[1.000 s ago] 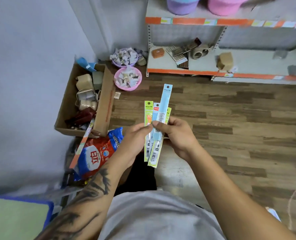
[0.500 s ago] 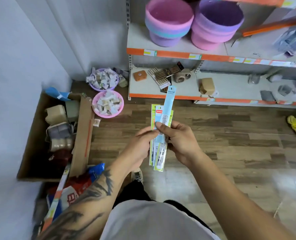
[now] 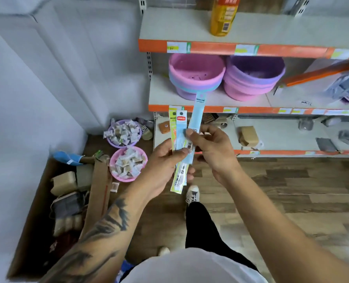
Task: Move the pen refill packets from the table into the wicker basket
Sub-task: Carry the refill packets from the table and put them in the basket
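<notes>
— Where are the pen refill packets (image 3: 180, 144)?
— Mid-frame, upright before the shelf (image 3: 210, 108).
— And the fingers?
— The left hand (image 3: 162, 160) grips the bunch; the right hand (image 3: 214, 149) pinches the light-blue packet (image 3: 197, 115).

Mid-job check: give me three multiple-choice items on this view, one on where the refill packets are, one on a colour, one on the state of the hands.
1. Where are the pen refill packets?
A. On the floor
B. Held in the hands
C. In the cardboard box

2. What colour is the packet that sticks up highest?
A. Light blue
B. Red
C. Black

3. What are the left hand and right hand doing?
A. Both hanging empty
B. Only the left grips
C. Both grip the packets

Key: 1 B, packets fan out between both hands; 2 A, pale blue strip tops the bundle; 3 C, fingers of each pinch packets.
</notes>
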A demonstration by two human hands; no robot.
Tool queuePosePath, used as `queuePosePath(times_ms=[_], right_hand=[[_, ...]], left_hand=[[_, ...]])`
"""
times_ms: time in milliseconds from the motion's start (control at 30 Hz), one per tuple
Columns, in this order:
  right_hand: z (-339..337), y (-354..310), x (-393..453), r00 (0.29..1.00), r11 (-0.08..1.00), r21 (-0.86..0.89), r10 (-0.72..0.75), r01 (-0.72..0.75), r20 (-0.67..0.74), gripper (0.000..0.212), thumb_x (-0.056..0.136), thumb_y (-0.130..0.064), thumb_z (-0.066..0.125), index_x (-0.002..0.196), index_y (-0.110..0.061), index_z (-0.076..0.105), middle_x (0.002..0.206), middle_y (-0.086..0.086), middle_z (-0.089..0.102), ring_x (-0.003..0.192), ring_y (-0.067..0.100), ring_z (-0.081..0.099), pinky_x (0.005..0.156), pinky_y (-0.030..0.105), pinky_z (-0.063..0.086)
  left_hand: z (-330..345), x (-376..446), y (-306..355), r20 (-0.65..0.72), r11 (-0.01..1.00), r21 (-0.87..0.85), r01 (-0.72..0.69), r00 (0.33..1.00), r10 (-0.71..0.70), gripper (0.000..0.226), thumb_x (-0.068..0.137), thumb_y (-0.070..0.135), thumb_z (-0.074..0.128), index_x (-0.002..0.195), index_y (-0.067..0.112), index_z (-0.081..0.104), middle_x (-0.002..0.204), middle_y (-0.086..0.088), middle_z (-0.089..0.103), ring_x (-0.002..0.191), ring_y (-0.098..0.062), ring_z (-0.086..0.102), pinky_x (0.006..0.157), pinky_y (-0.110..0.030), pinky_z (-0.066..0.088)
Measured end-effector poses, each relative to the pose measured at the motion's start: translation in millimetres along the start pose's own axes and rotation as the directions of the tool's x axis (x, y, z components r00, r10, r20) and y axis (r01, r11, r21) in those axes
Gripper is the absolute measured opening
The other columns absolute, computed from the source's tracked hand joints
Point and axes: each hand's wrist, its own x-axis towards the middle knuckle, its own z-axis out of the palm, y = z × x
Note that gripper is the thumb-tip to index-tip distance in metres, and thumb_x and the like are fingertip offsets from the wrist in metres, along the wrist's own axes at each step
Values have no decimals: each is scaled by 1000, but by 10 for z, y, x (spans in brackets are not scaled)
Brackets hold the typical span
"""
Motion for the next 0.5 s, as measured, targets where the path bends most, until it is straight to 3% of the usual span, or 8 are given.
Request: queuePosePath(times_ms=[100, 233, 300, 367, 433, 500], right_hand=[[6, -357, 505, 983, 979, -89, -179, 181, 38, 24, 88, -24, 81, 103, -11, 68, 74, 14, 63, 63, 23, 54, 59, 34, 44], [-1, -849, 1033, 963, 957, -111, -264, 268, 46, 20, 93, -24, 77, 101, -7, 69, 72, 14, 61, 61, 19, 52, 58, 32, 42], [-9, -1089, 1224, 956, 953, -76, -290, 293, 50, 18, 97, -25, 72, 98, -7, 70, 69, 18, 59, 61, 21, 49, 57, 33, 41], [-34, -1281, 1356, 950, 948, -68, -306, 310, 62, 16, 99, -25, 69, 96, -8, 71, 65, 16, 55, 59, 21, 46, 55, 34, 40], [-94, -1484, 1502, 943, 944, -37, -323, 327, 82, 18, 99, -22, 68, 96, -4, 69, 62, 8, 52, 54, 21, 42, 50, 31, 37], [-156, -1682, 1624, 938, 943, -11, -328, 332, 111, 20, 99, -22, 69, 95, -3, 68, 66, 11, 53, 57, 23, 44, 51, 32, 37]], left_hand=[[63, 339, 380, -52, 993, 59, -98, 993, 102, 22, 101, 7, 60, 122, 15, 63, 100, -12, 72, 69, -30, 68, 65, -43, 61], [189, 746, 889, -117, 964, 158, -214, 965, 233, 24, 103, 9, 58, 126, 13, 63, 116, -17, 73, 82, -40, 72, 74, -51, 63], [273, 920, 1121, -150, 956, 146, -254, 950, 275, 24, 104, 10, 57, 127, 13, 63, 111, -19, 74, 84, -45, 71, 77, -59, 60], [335, 1059, 1295, -185, 951, 120, -286, 934, 304, 21, 104, 10, 57, 123, 12, 64, 96, -15, 75, 77, -41, 68, 76, -62, 58], [418, 1209, 1481, -204, 941, 100, -324, 919, 338, 19, 103, 10, 56, 121, 9, 64, 86, -10, 73, 74, -35, 67, 69, -54, 60], [495, 1342, 1674, -202, 924, 106, -367, 902, 381, 20, 104, 10, 55, 121, 7, 63, 85, -11, 73, 71, -33, 66, 63, -44, 59]])
